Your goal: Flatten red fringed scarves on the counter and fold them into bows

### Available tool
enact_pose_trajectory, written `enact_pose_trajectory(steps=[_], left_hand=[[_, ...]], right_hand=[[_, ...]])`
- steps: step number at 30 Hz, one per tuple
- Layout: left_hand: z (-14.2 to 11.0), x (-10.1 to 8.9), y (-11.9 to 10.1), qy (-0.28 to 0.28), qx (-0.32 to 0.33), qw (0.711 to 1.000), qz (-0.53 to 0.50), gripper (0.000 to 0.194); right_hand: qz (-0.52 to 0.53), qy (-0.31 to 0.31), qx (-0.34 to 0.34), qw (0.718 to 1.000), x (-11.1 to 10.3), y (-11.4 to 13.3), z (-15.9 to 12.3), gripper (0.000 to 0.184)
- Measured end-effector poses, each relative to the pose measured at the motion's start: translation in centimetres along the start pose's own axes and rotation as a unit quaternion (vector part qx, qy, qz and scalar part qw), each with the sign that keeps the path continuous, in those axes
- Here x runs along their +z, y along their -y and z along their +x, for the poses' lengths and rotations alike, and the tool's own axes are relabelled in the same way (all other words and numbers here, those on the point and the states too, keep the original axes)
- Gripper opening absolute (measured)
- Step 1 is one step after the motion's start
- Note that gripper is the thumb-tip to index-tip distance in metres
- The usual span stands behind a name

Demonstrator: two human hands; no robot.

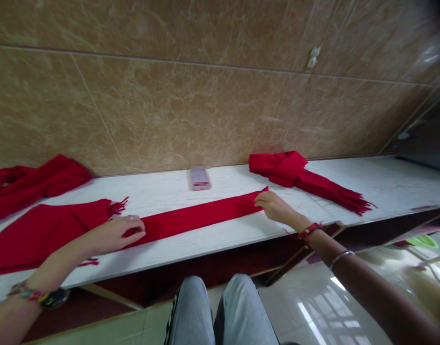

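Observation:
A long red scarf [202, 214] lies folded into a narrow strip along the white bench top [220, 239]. My left hand [114, 233] rests flat on the strip's left part, fingers stretched out, near the fringe [117, 206]. My right hand [273, 206] touches the strip's right end, its fingers curled at the cloth's corner; whether they pinch it is unclear. The wider part of the scarf [36, 230] spreads to the far left.
A folded, knotted red scarf [295, 175] with fringe lies at the back right. Another red scarf [33, 179] is heaped at the back left. A small pink packet [199, 178] sits by the marble wall [205, 96]. My knees [220, 306] are below the bench.

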State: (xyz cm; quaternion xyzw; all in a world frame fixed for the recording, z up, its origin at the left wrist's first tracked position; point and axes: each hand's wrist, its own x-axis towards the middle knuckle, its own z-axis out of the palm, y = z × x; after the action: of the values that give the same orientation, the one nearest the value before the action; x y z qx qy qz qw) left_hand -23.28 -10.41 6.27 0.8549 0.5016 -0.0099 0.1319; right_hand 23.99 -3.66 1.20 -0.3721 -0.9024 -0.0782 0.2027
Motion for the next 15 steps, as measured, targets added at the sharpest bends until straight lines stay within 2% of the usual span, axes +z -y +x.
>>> enact_pose_trajectory(steps=[3, 6, 7, 9, 11, 15], left_hand=[[3.9, 0.2, -2.8, -0.090, 0.040, 0.995, 0.001, 0.034], [8.5, 2.2, -6.0, -0.191, 0.058, 0.980, 0.001, 0.037], [9.8, 3.2, -6.9, -0.208, 0.059, 0.976, -0.002, 0.038], [11.8, 5.1, -8.2, -0.206, 0.061, 0.977, -0.003, 0.043], [12.7, 6.5, -8.6, -0.177, 0.054, 0.983, 0.006, 0.048], [12.8, 7.2, -8.1, -0.115, 0.042, 0.991, 0.044, 0.052]], right_hand=[[0.052, -0.033, 0.007, 0.998, -0.1, 2.3, 2.8, 0.037], [0.078, -0.046, 0.034, 0.995, 1.8, 5.5, 6.0, 0.034], [0.074, -0.036, 0.039, 0.996, 2.7, 6.4, 6.8, 0.032], [0.057, 0.005, 0.032, 0.998, 4.5, 7.5, 7.7, 0.036], [0.035, 0.046, 0.022, 0.998, 5.7, 7.3, 7.6, 0.041], [-0.010, 0.085, 0.045, 0.995, 5.6, 3.7, 5.0, 0.041]])
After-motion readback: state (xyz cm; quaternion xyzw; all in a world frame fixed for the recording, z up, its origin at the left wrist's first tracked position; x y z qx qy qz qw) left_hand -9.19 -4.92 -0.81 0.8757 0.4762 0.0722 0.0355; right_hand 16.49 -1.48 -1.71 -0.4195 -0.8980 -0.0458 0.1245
